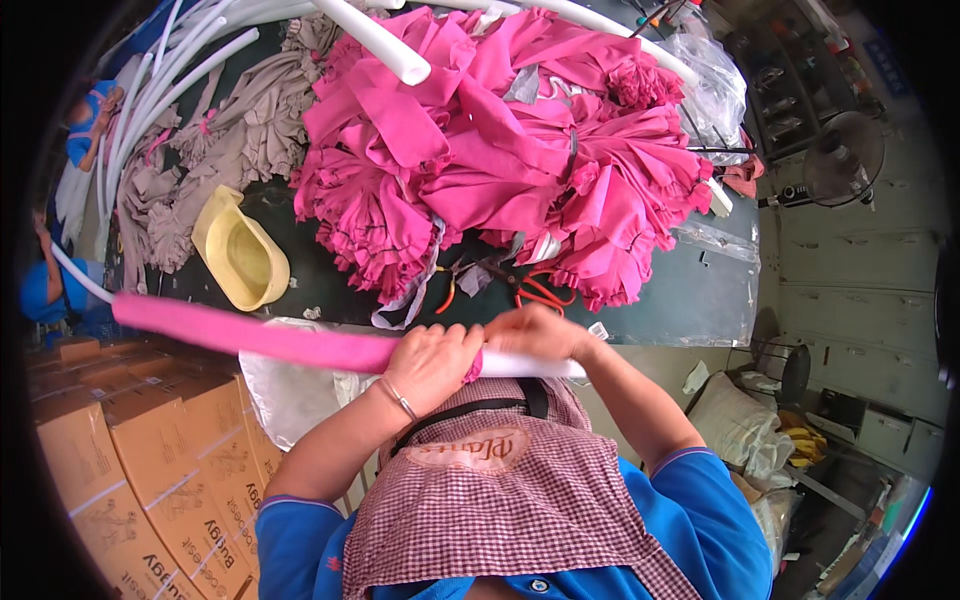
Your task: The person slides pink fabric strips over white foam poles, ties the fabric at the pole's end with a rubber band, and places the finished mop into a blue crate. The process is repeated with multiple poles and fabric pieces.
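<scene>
Hands are working at the centre of the frame, over a checked apron (520, 500). The left hand (432, 362) is clenching around a pink fabric sleeve (250, 338) covering a white tube (530, 366), which is stretching toward the left edge. The right hand (535, 332) is gripping the bare white end of that tube. Above them, a dark bench (690, 290) is carrying a heap of pink cloth (500, 150), beige cloth (230, 130), a yellow cap (240, 255) and orange-handled scissors (540, 292). Cardboard boxes (150, 470) are standing at lower left.
</scene>
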A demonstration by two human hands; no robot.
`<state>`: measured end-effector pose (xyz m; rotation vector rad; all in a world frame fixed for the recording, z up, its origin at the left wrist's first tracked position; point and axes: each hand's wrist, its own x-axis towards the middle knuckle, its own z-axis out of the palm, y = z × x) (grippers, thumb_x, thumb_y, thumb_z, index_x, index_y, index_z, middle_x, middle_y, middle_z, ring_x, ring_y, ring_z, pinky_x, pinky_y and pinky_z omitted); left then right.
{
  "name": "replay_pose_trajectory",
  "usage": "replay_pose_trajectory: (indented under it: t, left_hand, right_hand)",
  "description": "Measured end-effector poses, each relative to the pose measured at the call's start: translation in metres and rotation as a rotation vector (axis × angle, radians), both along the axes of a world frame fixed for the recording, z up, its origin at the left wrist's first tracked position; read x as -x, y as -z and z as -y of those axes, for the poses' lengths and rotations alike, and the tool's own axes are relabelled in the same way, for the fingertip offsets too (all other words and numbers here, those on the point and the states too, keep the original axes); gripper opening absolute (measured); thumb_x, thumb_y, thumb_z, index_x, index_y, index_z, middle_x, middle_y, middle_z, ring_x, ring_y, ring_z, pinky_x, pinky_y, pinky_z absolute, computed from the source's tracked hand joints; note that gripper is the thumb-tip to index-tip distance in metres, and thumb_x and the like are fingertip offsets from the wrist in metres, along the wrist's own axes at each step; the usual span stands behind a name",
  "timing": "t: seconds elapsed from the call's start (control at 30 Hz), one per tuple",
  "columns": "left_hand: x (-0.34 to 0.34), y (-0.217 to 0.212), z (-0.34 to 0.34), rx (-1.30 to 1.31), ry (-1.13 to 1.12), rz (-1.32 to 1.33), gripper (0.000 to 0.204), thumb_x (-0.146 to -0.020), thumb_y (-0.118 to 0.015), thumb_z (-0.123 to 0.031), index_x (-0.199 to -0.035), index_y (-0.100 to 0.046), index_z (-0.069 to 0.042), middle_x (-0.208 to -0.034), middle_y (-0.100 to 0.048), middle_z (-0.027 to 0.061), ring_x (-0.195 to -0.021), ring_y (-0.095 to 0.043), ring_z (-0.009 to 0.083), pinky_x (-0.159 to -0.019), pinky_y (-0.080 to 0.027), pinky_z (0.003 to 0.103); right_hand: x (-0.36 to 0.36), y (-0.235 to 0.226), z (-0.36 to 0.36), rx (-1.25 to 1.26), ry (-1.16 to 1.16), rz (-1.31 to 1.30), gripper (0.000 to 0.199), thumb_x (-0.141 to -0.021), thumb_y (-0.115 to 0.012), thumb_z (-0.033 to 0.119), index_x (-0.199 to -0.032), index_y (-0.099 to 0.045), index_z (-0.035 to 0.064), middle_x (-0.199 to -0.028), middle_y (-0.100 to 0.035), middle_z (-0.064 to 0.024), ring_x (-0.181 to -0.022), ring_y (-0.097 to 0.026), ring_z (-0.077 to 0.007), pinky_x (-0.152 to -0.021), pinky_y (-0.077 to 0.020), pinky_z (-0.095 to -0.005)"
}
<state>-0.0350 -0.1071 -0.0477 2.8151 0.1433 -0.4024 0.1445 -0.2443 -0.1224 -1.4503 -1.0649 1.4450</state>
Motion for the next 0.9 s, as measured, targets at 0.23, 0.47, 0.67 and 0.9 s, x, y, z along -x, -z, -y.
replay_pose_trajectory:
  t: [0.23,0.47,0.67,0.9]
  left_hand:
    - [0.037,-0.008,-0.032,0.448,-0.196,-0.284,0.052,-0.072,-0.076,-0.037,-0.110,-0.056,-0.007,-0.097,-0.066,0.0186,-0.092,-0.063,0.0390,-0.078,-0.049,0.047]
    - [0.057,-0.004,-0.078,0.968,-0.410,-0.056,0.057,-0.073,-0.082,-0.020,-0.119,-0.054,-0.003,-0.089,-0.065,0.0062,-0.080,-0.063,0.0148,-0.071,-0.051,0.032]
    - [0.030,-0.018,-0.071,1.505,-0.761,0.033,0.040,-0.090,-0.067,-0.026,-0.119,-0.052,-0.004,-0.082,-0.060,0.0031,-0.061,-0.059,0.0104,-0.056,-0.052,0.026]
    - [0.015,-0.006,-0.071,1.681,-0.845,0.020,0.032,-0.093,-0.062,-0.028,-0.112,-0.053,-0.004,-0.084,-0.063,0.0088,-0.059,-0.063,0.0158,-0.053,-0.052,0.029]
  right_hand:
    - [-0.040,0.094,0.023,0.209,0.139,1.052,0.036,-0.071,-0.074,0.014,-0.103,-0.063,0.0048,-0.094,-0.065,-0.0185,-0.089,-0.064,-0.0366,-0.077,-0.0521,-0.0444]
    - [-0.057,0.086,0.056,0.179,0.031,0.795,0.034,-0.074,-0.070,0.013,-0.105,-0.061,0.0033,-0.084,-0.066,-0.0120,-0.074,-0.066,-0.0248,-0.064,-0.0516,-0.0352]
    - [-0.009,-0.010,0.046,0.113,0.133,0.204,0.054,-0.077,-0.077,0.024,-0.117,-0.052,-0.0006,-0.082,-0.050,-0.0060,-0.078,-0.048,-0.0126,-0.072,-0.0445,-0.0287]
    - [-0.004,-0.061,0.011,0.067,-0.060,0.318,0.083,-0.078,-0.074,0.048,-0.135,-0.039,-0.0014,-0.112,-0.053,-0.0190,-0.103,-0.057,-0.0305,-0.090,-0.0464,-0.0381]
